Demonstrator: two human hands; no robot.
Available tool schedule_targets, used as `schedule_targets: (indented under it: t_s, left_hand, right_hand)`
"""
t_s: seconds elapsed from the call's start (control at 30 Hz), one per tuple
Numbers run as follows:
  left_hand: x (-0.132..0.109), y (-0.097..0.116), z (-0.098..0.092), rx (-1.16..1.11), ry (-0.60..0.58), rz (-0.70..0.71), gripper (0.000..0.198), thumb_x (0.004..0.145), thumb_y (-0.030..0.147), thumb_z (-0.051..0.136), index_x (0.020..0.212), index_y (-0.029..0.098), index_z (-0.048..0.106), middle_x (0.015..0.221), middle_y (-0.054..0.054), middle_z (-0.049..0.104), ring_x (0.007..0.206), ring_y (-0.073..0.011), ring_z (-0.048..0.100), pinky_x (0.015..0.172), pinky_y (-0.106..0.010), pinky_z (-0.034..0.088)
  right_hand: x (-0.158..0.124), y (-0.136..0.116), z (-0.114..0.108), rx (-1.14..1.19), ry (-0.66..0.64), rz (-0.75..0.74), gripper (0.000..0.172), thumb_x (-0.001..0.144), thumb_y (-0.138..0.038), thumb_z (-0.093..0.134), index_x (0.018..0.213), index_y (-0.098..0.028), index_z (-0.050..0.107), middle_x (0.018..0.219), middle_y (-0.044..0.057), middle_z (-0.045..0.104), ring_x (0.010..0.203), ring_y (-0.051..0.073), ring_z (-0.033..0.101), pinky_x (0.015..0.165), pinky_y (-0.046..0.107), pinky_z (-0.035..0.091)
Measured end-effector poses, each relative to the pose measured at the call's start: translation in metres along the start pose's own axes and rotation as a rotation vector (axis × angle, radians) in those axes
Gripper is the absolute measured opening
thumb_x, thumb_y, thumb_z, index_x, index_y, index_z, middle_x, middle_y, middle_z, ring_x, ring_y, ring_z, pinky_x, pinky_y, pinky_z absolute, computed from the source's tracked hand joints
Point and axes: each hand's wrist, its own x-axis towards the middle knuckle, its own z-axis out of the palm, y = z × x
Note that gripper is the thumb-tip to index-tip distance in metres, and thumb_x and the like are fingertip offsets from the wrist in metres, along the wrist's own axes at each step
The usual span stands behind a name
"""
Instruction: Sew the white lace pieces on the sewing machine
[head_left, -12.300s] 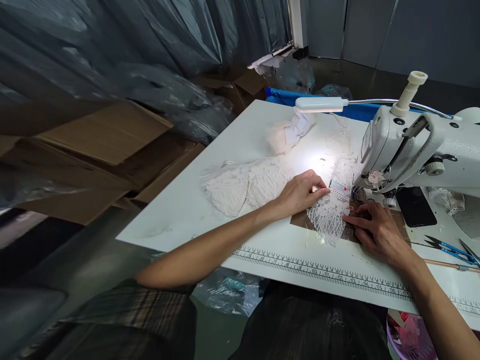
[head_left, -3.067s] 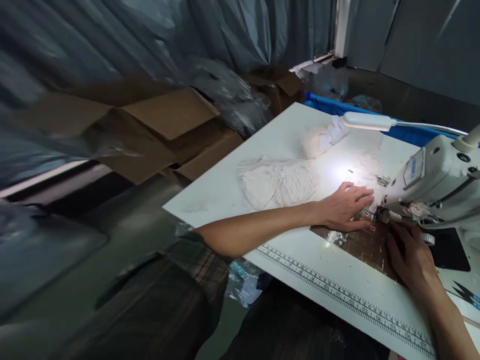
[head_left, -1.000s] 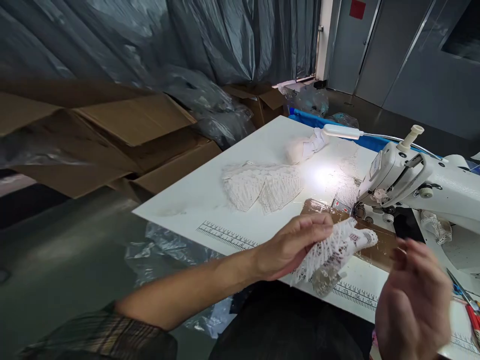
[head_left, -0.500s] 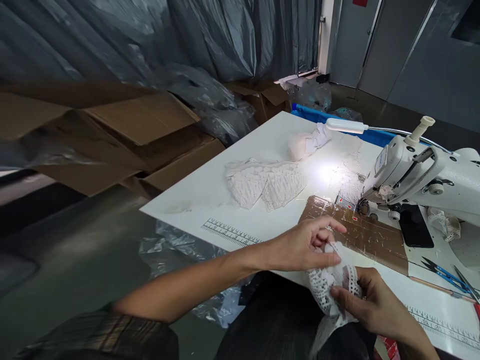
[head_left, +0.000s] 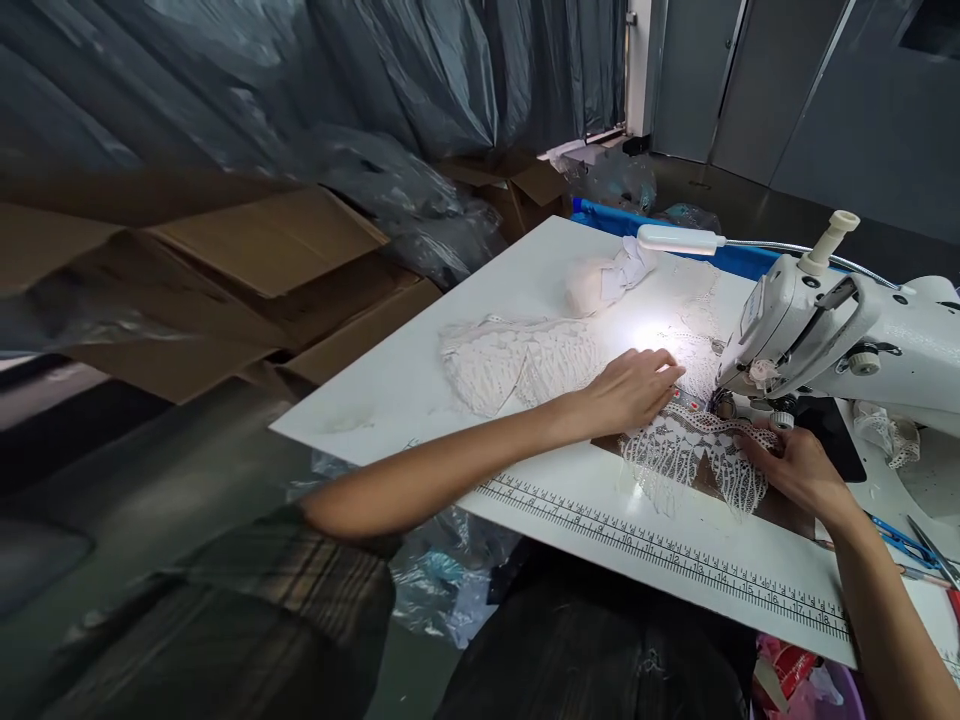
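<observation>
A piece of white scalloped lace [head_left: 679,452] lies spread over the brown plate [head_left: 784,512] in front of the sewing machine [head_left: 832,330]. My left hand [head_left: 632,390] is at its upper left edge, fingers bent and closed on the lace. At the right end my right hand [head_left: 801,468] pinches the lace between thumb and fingers, close to the needle area. The fingertips of both hands are partly hidden. Another white lace piece [head_left: 487,365] rests flat on the table [head_left: 360,400], left of my left forearm.
A bundle of pale fabric [head_left: 592,285] sits behind, near a lit lamp [head_left: 679,240]. The dark phone [head_left: 832,435], blue-handled snips [head_left: 904,540] and lace scraps [head_left: 885,435] are at right. Printed rulers [head_left: 675,555] run along the front edge. Cardboard boxes [head_left: 270,240] stand left.
Both hands have moved up from above my lap onto the table at the machine. The bunched lace is now spread out flat before the needle area.
</observation>
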Motion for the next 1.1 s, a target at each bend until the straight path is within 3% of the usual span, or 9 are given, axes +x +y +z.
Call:
schedule_targets:
  t_s: [0.1, 0.23, 0.43, 0.6, 0.77, 0.83, 0.9, 0.97, 1.1]
  left_hand:
    - [0.035, -0.013, 0.012, 0.012, -0.060, 0.123, 0.036, 0.100, 0.027, 0.033, 0.122, 0.014, 0.058, 0.136, -0.017, 0.055, 0.107, -0.0265, 0.055, 0.085, -0.039, 0.039]
    - [0.063, -0.026, 0.021, -0.035, -0.122, 0.224, 0.034, 0.099, 0.026, 0.037, 0.119, 0.014, 0.062, 0.129, -0.015, 0.061, 0.118, -0.0274, 0.052, 0.095, -0.040, 0.035]
    - [0.046, -0.025, 0.014, -0.107, 0.028, 0.204, 0.035, 0.097, 0.028, 0.042, 0.122, 0.011, 0.060, 0.135, -0.019, 0.054, 0.117, -0.0284, 0.053, 0.097, -0.042, 0.041]
    - [0.004, 0.003, 0.004, -0.450, 0.100, 0.018, 0.034, 0.096, 0.038, 0.047, 0.111, 0.014, 0.065, 0.095, -0.011, 0.068, 0.080, -0.0175, 0.061, 0.070, -0.031, 0.050]
    - [-0.010, 0.020, 0.000, -1.044, -0.179, -0.328, 0.053, 0.091, 0.063, 0.047, 0.102, 0.014, 0.064, 0.076, -0.005, 0.066, 0.064, -0.0147, 0.063, 0.057, -0.025, 0.048]
    - [-0.008, 0.017, -0.001, -1.143, -0.241, -0.427, 0.063, 0.088, 0.072, 0.042, 0.101, 0.014, 0.063, 0.074, -0.004, 0.065, 0.061, -0.0145, 0.061, 0.055, -0.025, 0.046]
    - [-0.007, 0.014, -0.004, -1.085, -0.250, -0.454, 0.064, 0.086, 0.074, 0.043, 0.097, 0.015, 0.064, 0.070, -0.004, 0.062, 0.059, -0.0142, 0.057, 0.055, -0.026, 0.044]
    - [-0.009, 0.012, -0.008, -0.926, -0.234, -0.422, 0.058, 0.084, 0.069, 0.052, 0.098, 0.015, 0.065, 0.072, -0.004, 0.062, 0.061, -0.0146, 0.055, 0.056, -0.026, 0.042]
    - [-0.016, 0.014, -0.011, -0.649, -0.203, -0.333, 0.052, 0.080, 0.045, 0.064, 0.122, 0.013, 0.059, 0.088, -0.006, 0.063, 0.077, -0.0182, 0.058, 0.065, -0.027, 0.041]
  right_hand:
    - [0.003, 0.010, 0.007, 0.035, 0.053, -0.015, 0.041, 0.082, -0.057, 0.054, 0.081, -0.019, 0.069, 0.055, 0.000, 0.054, 0.052, 0.015, 0.047, 0.050, 0.027, 0.036]
    - [-0.002, 0.013, 0.009, 0.088, 0.065, 0.004, 0.046, 0.081, -0.062, 0.053, 0.080, -0.019, 0.067, 0.056, 0.000, 0.054, 0.052, 0.014, 0.046, 0.051, 0.027, 0.035]
    - [-0.005, 0.009, 0.008, 0.145, 0.112, 0.061, 0.049, 0.075, -0.064, 0.060, 0.083, -0.017, 0.070, 0.050, -0.003, 0.045, 0.048, 0.012, 0.037, 0.047, 0.026, 0.030]
    - [-0.005, 0.000, 0.014, 0.378, 0.134, 0.106, 0.042, 0.070, -0.058, 0.071, 0.080, -0.018, 0.068, 0.063, 0.002, 0.061, 0.056, 0.014, 0.052, 0.052, 0.028, 0.042]
    - [-0.003, -0.043, 0.026, 0.778, -0.082, 0.189, 0.052, 0.062, -0.059, 0.078, 0.090, -0.017, 0.066, 0.064, 0.000, 0.061, 0.055, 0.013, 0.055, 0.052, 0.029, 0.048]
    - [-0.002, -0.055, 0.031, 0.862, -0.195, 0.167, 0.056, 0.067, -0.059, 0.075, 0.101, -0.017, 0.064, 0.074, 0.003, 0.065, 0.063, 0.015, 0.062, 0.061, 0.031, 0.053]
    - [0.001, -0.056, 0.034, 0.778, -0.215, 0.113, 0.052, 0.076, -0.057, 0.066, 0.109, -0.017, 0.062, 0.084, 0.006, 0.068, 0.072, 0.017, 0.066, 0.068, 0.034, 0.056]
    - [0.003, -0.048, 0.034, 0.517, -0.117, 0.051, 0.041, 0.085, -0.051, 0.058, 0.108, -0.017, 0.063, 0.084, 0.007, 0.068, 0.074, 0.019, 0.066, 0.071, 0.036, 0.055]
    - [0.002, -0.026, 0.028, 0.020, 0.081, -0.187, 0.028, 0.090, -0.035, 0.049, 0.100, -0.019, 0.070, 0.084, 0.007, 0.069, 0.078, 0.021, 0.065, 0.077, 0.040, 0.055]
